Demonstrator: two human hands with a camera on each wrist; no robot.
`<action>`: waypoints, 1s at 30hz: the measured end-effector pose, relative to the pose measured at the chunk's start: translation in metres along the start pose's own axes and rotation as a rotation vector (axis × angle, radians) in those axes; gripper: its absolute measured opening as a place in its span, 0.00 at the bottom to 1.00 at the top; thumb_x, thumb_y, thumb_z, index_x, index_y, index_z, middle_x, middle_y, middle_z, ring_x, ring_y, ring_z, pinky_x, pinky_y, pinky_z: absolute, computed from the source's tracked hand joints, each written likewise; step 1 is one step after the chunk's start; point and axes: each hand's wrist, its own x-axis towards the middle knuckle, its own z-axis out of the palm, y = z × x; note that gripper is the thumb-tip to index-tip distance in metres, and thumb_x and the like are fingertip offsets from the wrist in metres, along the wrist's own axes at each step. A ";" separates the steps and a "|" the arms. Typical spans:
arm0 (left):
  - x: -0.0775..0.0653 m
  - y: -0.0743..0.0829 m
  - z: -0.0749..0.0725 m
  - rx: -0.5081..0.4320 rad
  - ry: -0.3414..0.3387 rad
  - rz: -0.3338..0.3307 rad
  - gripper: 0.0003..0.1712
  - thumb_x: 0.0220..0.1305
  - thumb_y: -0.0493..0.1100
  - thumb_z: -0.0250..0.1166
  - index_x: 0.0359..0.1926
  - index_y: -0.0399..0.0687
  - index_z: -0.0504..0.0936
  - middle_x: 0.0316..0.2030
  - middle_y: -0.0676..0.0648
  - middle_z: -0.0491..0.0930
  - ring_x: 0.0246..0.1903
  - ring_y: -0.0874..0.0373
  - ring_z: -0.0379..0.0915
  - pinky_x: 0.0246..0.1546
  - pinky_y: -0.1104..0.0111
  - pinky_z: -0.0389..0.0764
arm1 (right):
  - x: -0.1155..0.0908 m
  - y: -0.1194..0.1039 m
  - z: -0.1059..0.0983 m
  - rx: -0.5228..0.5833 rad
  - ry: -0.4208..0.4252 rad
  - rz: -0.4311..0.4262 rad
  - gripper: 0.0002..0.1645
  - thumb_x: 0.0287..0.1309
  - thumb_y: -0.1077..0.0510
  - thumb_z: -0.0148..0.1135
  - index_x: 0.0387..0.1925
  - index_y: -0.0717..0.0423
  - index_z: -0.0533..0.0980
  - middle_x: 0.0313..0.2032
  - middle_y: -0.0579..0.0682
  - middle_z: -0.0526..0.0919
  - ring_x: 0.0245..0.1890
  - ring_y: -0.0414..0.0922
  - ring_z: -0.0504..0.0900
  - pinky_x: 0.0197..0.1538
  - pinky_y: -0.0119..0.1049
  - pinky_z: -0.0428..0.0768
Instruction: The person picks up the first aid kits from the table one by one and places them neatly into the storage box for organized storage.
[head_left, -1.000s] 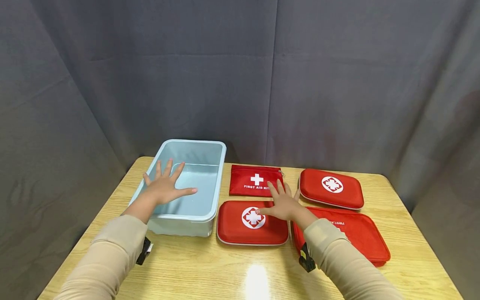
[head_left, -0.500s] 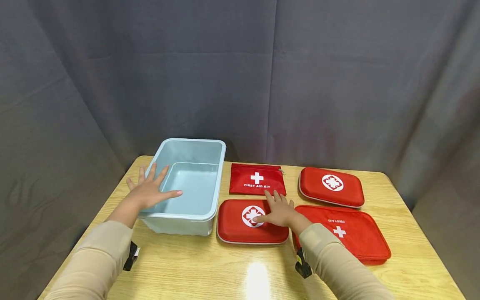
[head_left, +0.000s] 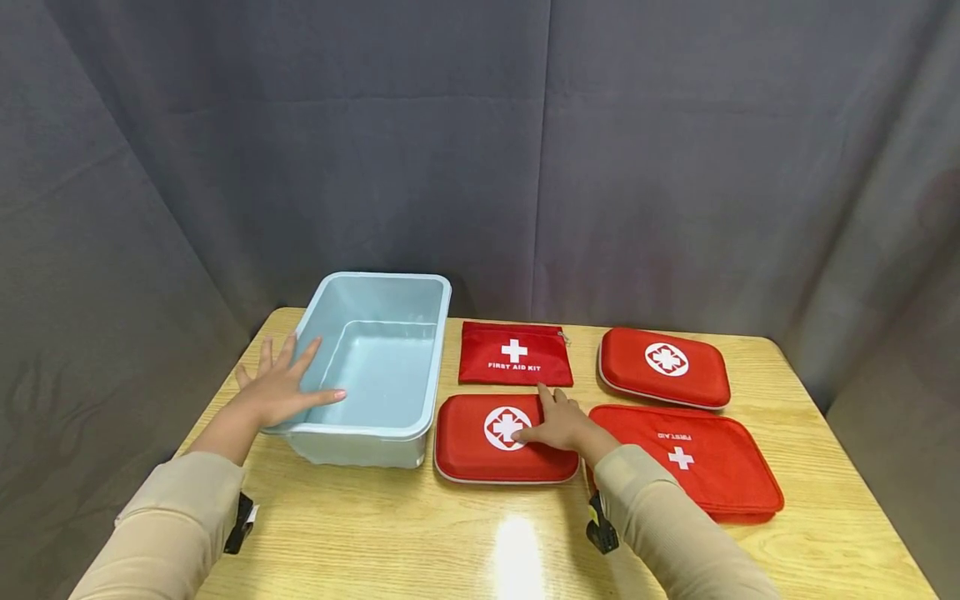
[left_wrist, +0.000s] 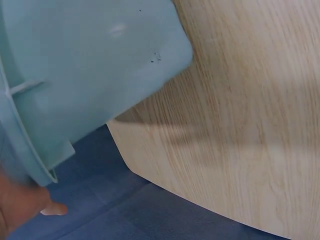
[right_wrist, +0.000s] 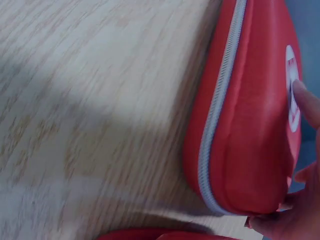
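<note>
My left hand [head_left: 273,396], fingers spread wide, overlaps the left rim of a pale blue plastic bin [head_left: 433,392]. In the left wrist view the hand [left_wrist: 22,205] shows right at the bin's rim [left_wrist: 30,155]. My right hand [head_left: 562,423] lies over the right end of a red hard-shell first aid case [head_left: 465,450] with a white cross emblem. The right wrist view has the thumb [right_wrist: 306,102] at the emblem and the other fingers [right_wrist: 280,220] by the zipped case's [right_wrist: 255,150] end. The case sits flat on the table.
A flat red first aid pouch [head_left: 487,346] lies behind the case. To the right are a second red hard case [head_left: 626,362] and a larger soft red first aid bag [head_left: 720,475], partly beneath my right forearm. Grey curtain [head_left: 480,150] stands behind the wooden table [head_left: 375,533].
My left hand has moved left and nearer, from over the bin to its left rim. The right hand has come down onto the right end of the front case.
</note>
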 end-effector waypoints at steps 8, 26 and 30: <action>-0.004 -0.007 0.001 -0.012 0.030 0.058 0.56 0.46 0.73 0.49 0.66 0.50 0.37 0.63 0.35 0.30 0.58 0.35 0.16 0.43 0.33 0.28 | 0.008 0.009 0.004 0.131 -0.014 0.107 0.63 0.32 0.37 0.66 0.61 0.67 0.47 0.52 0.68 0.58 0.49 0.59 0.64 0.50 0.49 0.65; -0.010 -0.025 0.009 -0.013 0.081 0.195 0.55 0.45 0.65 0.59 0.66 0.49 0.41 0.63 0.34 0.35 0.60 0.37 0.22 0.46 0.36 0.41 | 0.007 0.005 0.005 0.328 0.000 0.284 0.64 0.28 0.40 0.70 0.58 0.70 0.47 0.51 0.67 0.62 0.51 0.58 0.60 0.52 0.49 0.62; -0.013 -0.027 0.009 -0.025 0.077 0.209 0.55 0.45 0.64 0.60 0.66 0.50 0.40 0.64 0.34 0.35 0.60 0.37 0.23 0.47 0.36 0.39 | 0.007 0.003 0.006 0.316 0.014 0.304 0.63 0.26 0.40 0.71 0.56 0.69 0.49 0.49 0.67 0.63 0.50 0.58 0.62 0.51 0.48 0.64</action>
